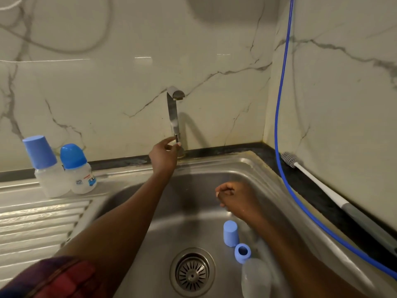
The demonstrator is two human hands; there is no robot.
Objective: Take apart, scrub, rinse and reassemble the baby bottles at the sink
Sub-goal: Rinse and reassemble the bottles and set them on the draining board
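**Left hand on the tap lever, bottle parts loose in the basin**

Your left hand (164,154) is stretched to the back edge of the sink (247,166). It pinches the small lever (176,137) low on the tap (173,112) between thumb and fingertips. A plaid sleeve (53,278) covers that arm near the front left corner of the view.

Your right hand (234,198) hangs over the middle of the basin with its fingers curled in toward the palm. From here you cannot tell whether something small sits inside that fist.

The taken-apart bottle lies well apart from your left hand and close under your right forearm, toward the front right of the basin. The blue cap (231,233) stands closed end up. The blue ring (242,253) lies on its side just in front of the cap. The clear bottle body (255,278) lies right at the ring, beside the drain (192,274). Neither hand touches any of the three.

Two assembled bottles stand side by side at the back edge of the drainboard (32,222), left of the basin: the tall-capped bottle (48,168) and the round-capped bottle (78,171).

Along the sink's right edge, the brush (318,184) lies on the dark counter (309,192) with its bristle head toward the back corner. The blue hose (276,134) comes down the wall and runs between brush and sink rim.
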